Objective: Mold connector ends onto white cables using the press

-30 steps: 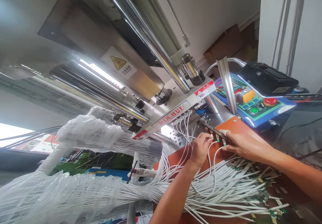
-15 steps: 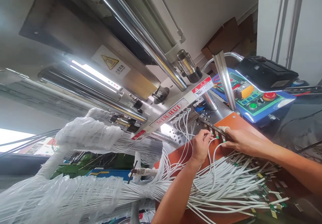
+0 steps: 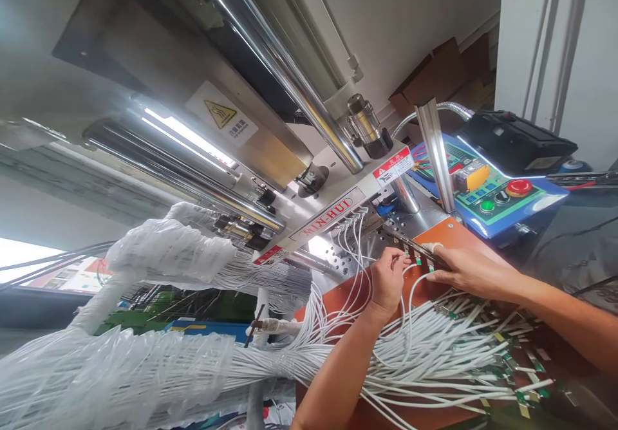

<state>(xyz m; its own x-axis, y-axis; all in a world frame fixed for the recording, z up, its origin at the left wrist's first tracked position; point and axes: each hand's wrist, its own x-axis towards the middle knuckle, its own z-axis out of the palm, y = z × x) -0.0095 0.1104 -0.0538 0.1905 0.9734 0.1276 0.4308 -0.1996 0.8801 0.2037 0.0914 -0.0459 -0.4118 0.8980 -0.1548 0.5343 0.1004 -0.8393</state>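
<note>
Your left hand (image 3: 387, 282): left fingers (image 3: 398, 259) pinched on a white wire (image 3: 410, 267). Your right hand (image 3: 476, 272): right fingers (image 3: 433, 247) closed on a dark metal bar (image 3: 410, 242). Both barely shifted.

We're getting strong daylight pouring through the window (image 3: 24, 259) far down-left of the long chrome roller (image 3: 284, 76), and it's blowing out to pure white! We're catching hard glare streaking along that roller and the lower steel roller (image 3: 183, 172) beneath it, while we're seeing the wall (image 3: 410, 18) to its right falling into soft shade. The wide lens is bending everything toward the frame edges, but we're keeping fairly sharp focus!
</note>
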